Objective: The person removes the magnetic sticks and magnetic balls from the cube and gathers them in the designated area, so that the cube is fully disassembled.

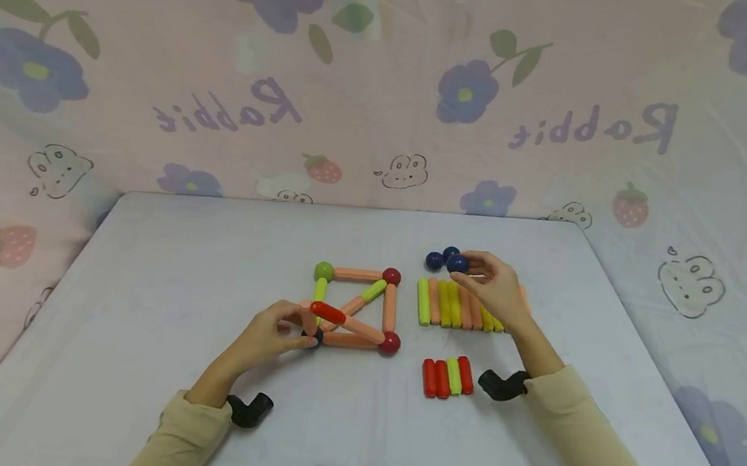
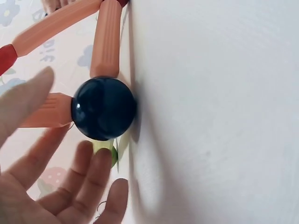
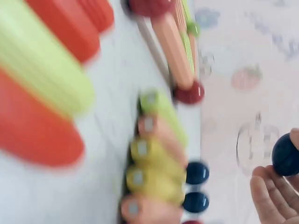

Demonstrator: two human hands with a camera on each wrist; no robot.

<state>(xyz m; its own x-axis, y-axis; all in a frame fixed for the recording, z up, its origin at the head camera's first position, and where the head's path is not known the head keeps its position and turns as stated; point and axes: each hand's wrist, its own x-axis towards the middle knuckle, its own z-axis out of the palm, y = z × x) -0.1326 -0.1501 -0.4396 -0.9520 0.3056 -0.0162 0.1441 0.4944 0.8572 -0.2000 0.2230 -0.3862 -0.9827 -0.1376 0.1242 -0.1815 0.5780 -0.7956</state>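
In the head view my left hand (image 1: 275,333) is at the near-left corner of a square frame of magnetic sticks and balls. Its thumb and fingers go round an upright peach stick (image 2: 51,111) standing on a dark blue ball (image 2: 103,108). From the near-right dark red ball (image 1: 390,343), a peach stick (image 1: 362,329) slants up with a red stick (image 1: 327,312) at its end. A green-and-peach diagonal (image 1: 374,290) crosses the frame. My right hand (image 1: 495,285) pinches another dark blue ball (image 3: 285,155) above the row of sticks.
Two more dark blue balls (image 1: 434,261) lie behind a row of green, peach and yellow sticks (image 1: 447,304). Nearer to me is a short row of red and green sticks (image 1: 443,378). A printed curtain (image 1: 360,108) hangs behind the white table (image 1: 206,245).
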